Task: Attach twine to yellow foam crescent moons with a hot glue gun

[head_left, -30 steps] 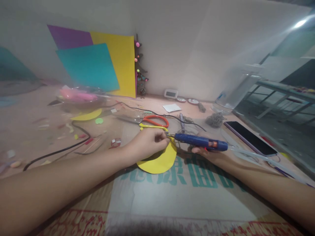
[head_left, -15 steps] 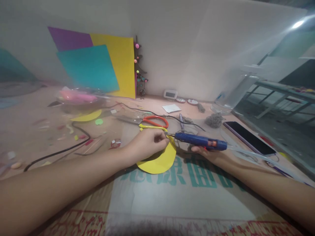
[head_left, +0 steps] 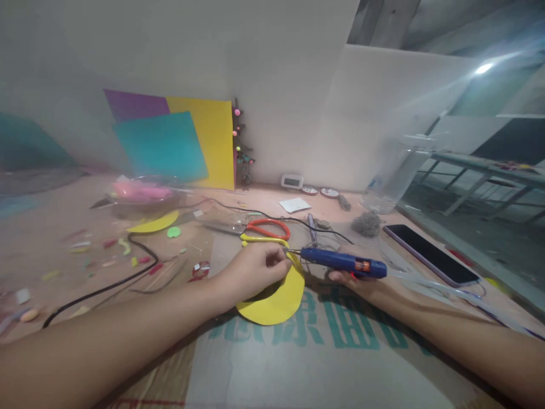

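Note:
My right hand (head_left: 347, 281) is closed round a blue glue gun (head_left: 343, 262), its metal tip pointing left. A clear glue stick (head_left: 419, 280) runs out of the back of the gun. The tip reaches the fingers of my left hand (head_left: 264, 268), which are pinched together over a round yellow paper piece (head_left: 276, 304). Whatever sits between those fingertips is too small to make out. Just beyond my left hand lie scissors (head_left: 266, 230) with one red and one yellow handle loop, blades to the left.
Coloured sheets (head_left: 162, 145) lean on the wall. A phone (head_left: 430, 254), grey yarn (head_left: 366, 224) and a clear jar (head_left: 383, 190) stand right. A black cord (head_left: 102, 281) and scraps lie left, near a plastic-wrapped pink bundle (head_left: 142, 191). A small white clock (head_left: 292, 181) is behind.
The view has tilted up, so everything sits lower in the picture. Both hands, the glue gun and the yellow piece keep nearly the same arrangement.

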A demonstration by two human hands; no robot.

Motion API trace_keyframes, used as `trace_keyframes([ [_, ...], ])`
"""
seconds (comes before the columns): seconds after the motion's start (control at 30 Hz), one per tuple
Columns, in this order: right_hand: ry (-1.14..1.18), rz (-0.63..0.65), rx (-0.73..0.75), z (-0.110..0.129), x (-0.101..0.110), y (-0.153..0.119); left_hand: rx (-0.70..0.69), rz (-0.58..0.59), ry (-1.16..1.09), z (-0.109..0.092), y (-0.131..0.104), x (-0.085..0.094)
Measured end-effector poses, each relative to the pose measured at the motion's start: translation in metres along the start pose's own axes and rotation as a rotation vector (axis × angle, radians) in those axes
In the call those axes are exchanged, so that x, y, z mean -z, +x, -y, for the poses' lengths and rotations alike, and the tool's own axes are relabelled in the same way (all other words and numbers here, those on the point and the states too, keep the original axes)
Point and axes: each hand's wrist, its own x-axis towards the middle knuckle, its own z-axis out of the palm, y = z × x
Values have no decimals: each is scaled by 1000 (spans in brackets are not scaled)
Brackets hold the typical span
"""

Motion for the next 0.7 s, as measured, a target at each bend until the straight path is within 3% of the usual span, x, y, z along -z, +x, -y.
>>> trace_keyframes([
  [0.17,-46,-8,44,14,5,-1,5,2,9,-2,0,0],
  [0.3,83,40,-47,22,10,-1,11,8,5,-3,-1,0],
  [0.53,292,-25,-72,27,18,2,36,17,-87,4,1,-3],
  [0.7,253,-92,-77,31,24,2,56,11,-132,2,1,-3],
])
